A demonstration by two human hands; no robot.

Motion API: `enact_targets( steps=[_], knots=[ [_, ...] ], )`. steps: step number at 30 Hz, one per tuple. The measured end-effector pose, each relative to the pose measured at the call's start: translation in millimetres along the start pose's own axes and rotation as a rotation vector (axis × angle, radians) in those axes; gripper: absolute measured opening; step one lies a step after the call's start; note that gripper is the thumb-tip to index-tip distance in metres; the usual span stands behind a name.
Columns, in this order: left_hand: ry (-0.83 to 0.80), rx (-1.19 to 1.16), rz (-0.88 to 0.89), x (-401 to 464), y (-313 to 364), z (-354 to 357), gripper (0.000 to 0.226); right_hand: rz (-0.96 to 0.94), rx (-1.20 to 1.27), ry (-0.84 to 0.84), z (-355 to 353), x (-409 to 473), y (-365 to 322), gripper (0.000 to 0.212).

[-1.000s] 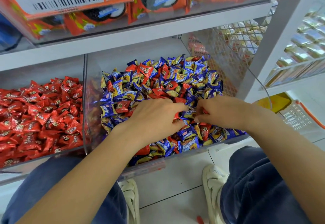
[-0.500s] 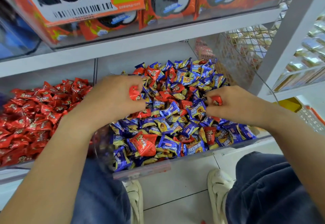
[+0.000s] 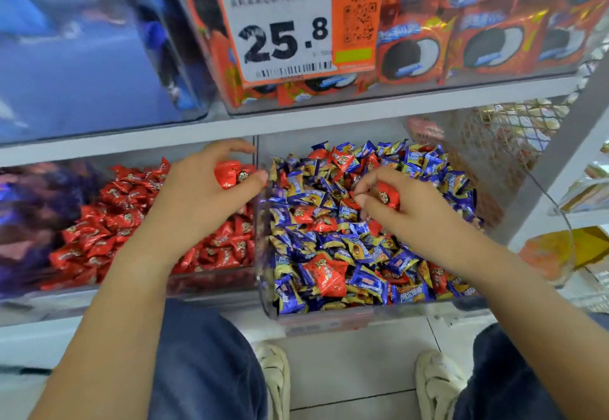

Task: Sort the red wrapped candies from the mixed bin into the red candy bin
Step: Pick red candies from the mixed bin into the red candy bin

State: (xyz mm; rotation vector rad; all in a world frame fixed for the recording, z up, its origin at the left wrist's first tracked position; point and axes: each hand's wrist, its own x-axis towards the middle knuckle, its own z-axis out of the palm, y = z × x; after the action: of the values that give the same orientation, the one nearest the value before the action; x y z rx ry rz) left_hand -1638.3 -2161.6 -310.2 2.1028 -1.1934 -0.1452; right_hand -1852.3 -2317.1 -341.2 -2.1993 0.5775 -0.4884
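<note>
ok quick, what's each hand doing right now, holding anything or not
Left hand: holding a red wrapped candy, over the red candy bin.
Right hand: holding a red candy, over the mixed bin.

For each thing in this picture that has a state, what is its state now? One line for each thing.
left hand: holds a red candy over the red candy bin
right hand: pinches a second red candy above the mixed bin
red candy bin: open top, filled with red candies
mixed bin: open top, blue and red candies still mixed
large red candy: lies on the pile, near the front
</note>
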Motion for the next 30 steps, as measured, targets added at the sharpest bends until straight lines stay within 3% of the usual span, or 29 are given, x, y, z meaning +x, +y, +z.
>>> enact_targets(
  steps=[5, 8, 10, 13, 16, 19, 21, 26, 30],
  knots=[
    [0.179, -0.114, -0.285, -13.9, -84.6, -33.7, 0.007, -0.182, -0.028, -0.056, 67.2, 27.9, -64.5, 0.003],
    [0.253, -0.255, -0.451, -19.0, -107.0, -31.2, 0.012, -0.275, -0.057, -0.084, 105.2, 55.9, -104.1, 0.006],
    [0.263, -0.397, -0.563, -21.4, -108.7, -31.1, 0.030, -0.262, -0.099, -0.161, 120.8, 74.3, -116.9, 0.013],
    [0.278, -0.696, -0.595, -19.0, -103.1, -31.9, 0.092, -0.239, -0.350, -0.331, 125.1, 90.2, -109.7, 0.037],
    [0.320, -0.676, -0.570, -17.8, -98.9, -32.1, 0.100, -0.242, -0.407, -0.238, 99.1, 79.6, -86.4, 0.030],
    [0.305, -0.453, -0.428, -21.4, -86.7, -26.3, 0.052, -0.263, -0.360, -0.070, 58.7, 53.0, -54.1, 0.016],
    [0.278, -0.228, -0.257, -18.9, -74.7, -14.6, 0.028, -0.179, -0.386, -0.023, 29.9, 37.1, -26.3, 0.014],
    [0.108, 0.059, 0.223, -15.6, -11.5, 23.9, 0.025, 0.117, -0.514, -0.023, -32.9, 1.8, 29.6, 0.014],
    [-0.244, 0.311, 0.335, -5.1, 23.8, 57.4, 0.028, 0.183, -0.538, 0.036, -51.4, -15.2, 34.1, 0.019]
  ],
)
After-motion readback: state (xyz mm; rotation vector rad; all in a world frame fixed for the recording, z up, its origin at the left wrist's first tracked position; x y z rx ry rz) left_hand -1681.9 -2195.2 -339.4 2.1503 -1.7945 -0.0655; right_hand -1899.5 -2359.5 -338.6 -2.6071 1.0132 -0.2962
